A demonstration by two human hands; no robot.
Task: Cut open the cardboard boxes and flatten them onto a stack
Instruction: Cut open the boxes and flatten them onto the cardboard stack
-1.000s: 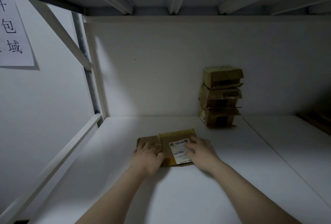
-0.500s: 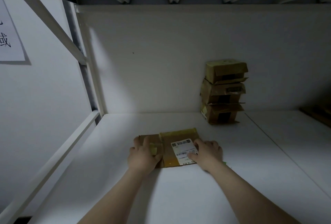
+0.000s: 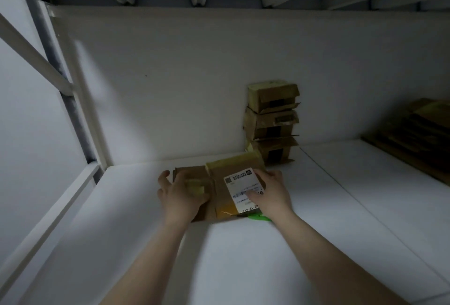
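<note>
Item: left hand [image 3: 181,198], palm down, fingers spread and straight, pressing on the left panel of a flattened cardboard box [image 3: 219,184]. The grip is a flat press, not a pinch, judged to keep the creased panel from springing back up. Item: right hand [image 3: 271,192], laid over the box's right edge, thumb across the white shipping label [image 3: 239,184]. Whether its fingers wrap the far edge or merely press cannot be told, since the hand's own back hides them. The two hands bracket the box from either side, which would let it be held flat or lifted as one sheet. Item: the box itself, lying flat on the white shelf [image 3: 243,263], label up, yellowish tape on its far end. It is near the back wall and just in front of a column of three upright cardboard boxes [image 3: 271,124], which are not yet flattened. Item: a green object [image 3: 258,218] showing from under the right wrist — possibly the cutter, too hidden to confirm. Item: a dim pile of flat cardboard [image 3: 418,134] far right on the shelf — judged the destination stack, well apart from the hands.
</note>
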